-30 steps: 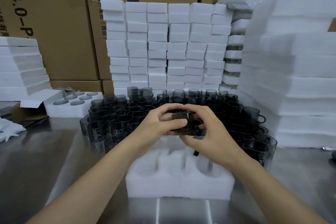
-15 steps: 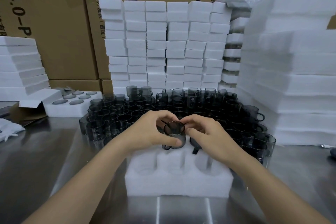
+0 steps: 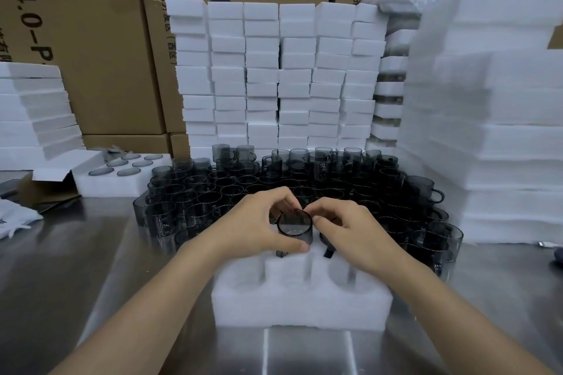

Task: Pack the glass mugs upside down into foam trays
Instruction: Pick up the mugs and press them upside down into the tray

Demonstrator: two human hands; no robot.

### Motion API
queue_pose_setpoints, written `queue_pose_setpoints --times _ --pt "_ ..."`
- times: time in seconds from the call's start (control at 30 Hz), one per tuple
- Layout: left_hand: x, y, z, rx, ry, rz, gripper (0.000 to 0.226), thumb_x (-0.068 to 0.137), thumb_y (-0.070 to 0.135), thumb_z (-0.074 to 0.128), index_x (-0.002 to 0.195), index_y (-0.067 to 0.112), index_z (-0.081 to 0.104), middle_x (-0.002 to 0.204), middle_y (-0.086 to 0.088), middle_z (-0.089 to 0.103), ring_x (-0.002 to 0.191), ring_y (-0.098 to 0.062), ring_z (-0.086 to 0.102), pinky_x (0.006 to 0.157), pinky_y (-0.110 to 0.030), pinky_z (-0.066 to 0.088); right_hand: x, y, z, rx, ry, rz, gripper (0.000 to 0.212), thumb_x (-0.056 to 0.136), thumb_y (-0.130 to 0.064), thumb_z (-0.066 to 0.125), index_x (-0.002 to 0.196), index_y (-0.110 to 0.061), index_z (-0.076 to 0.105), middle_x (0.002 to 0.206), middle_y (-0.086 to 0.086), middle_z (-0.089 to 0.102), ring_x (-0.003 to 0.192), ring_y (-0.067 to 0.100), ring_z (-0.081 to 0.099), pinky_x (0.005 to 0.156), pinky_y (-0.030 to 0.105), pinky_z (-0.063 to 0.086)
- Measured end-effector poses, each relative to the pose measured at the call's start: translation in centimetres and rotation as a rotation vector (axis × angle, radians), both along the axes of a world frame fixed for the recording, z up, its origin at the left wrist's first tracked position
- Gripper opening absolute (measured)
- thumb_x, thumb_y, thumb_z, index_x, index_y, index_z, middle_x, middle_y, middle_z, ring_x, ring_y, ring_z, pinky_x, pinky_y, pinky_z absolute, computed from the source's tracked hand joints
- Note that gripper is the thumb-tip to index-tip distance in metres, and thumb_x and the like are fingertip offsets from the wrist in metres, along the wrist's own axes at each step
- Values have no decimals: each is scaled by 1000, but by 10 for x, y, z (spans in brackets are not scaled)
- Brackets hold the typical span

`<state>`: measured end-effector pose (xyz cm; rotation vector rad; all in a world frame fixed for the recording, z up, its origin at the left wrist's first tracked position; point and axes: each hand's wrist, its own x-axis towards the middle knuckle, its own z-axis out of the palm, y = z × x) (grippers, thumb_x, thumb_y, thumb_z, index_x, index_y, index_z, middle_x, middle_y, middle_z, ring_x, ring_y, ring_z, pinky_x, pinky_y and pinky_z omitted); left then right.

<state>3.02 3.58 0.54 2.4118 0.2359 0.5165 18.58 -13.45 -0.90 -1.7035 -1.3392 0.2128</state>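
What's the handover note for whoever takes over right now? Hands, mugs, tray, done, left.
Left hand: grips the glass mug by its side.
Right hand: pinches the same mug's top edge.
The mug looks base-up, partly inside a back pocket of the foam tray on the steel table.
Done: one filled tray sits at far left.
Left: seat this mug, then fill the front pockets, which show empty. Many loose mugs wait behind the tray.
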Motion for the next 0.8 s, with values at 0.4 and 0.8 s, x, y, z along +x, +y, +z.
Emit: queue_pose_setpoints --times 0.4,0.8 --pt "-9 22 5 -37 192 -45 32 100 44 73 131 46 75 131 26 65 123 13 53 103 -15 39 6 3 -4 -38 -55 -33 13 95 -30 77 98 -42 76 106 -14 71 100 4 65 74 20 58" --pt "-9 21 4 14 200 4 33 91 48 83 124 44 78 128 30 69 121 13 60 109 -23 45 9 2 -5 -107 -152 -61 6 92 -42 81 89 -42 77 104 -16 68 89 -4 67 75 11 52"
